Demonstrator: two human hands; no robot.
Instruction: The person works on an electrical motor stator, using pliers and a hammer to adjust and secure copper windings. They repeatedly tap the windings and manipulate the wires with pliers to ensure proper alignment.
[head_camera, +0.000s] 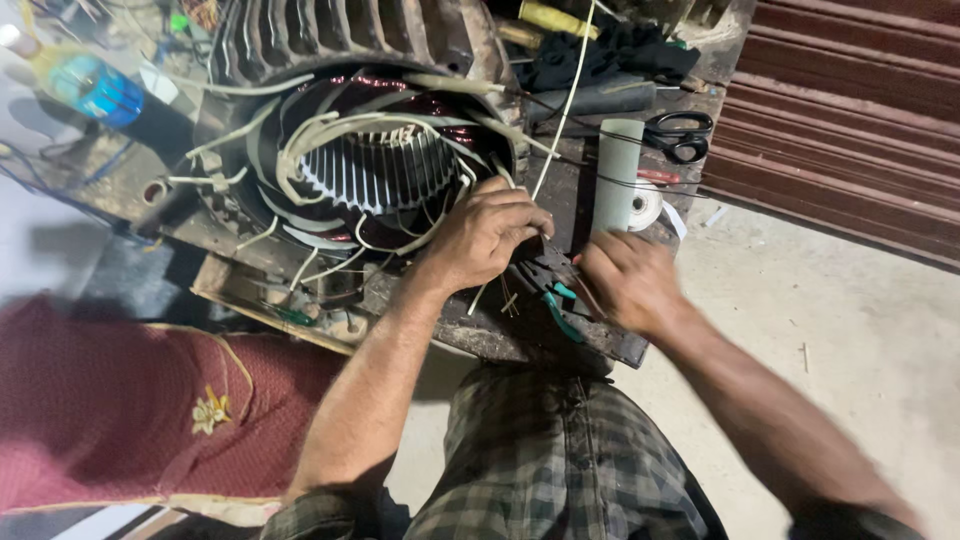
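Scissors (680, 135) right of stator (365, 165) (behind pliers (560, 310)).

free: bare floor (850, 330) right of bench (600, 345) | blocked: stator (370, 150) with loose wires (300, 140) left | clutter: roll (618, 175), scissors (680, 135), pliers (560, 305) crowd bench edge

Dim, warm light (right hand (628, 282) motion-blurred), corners stretched and shadowed.
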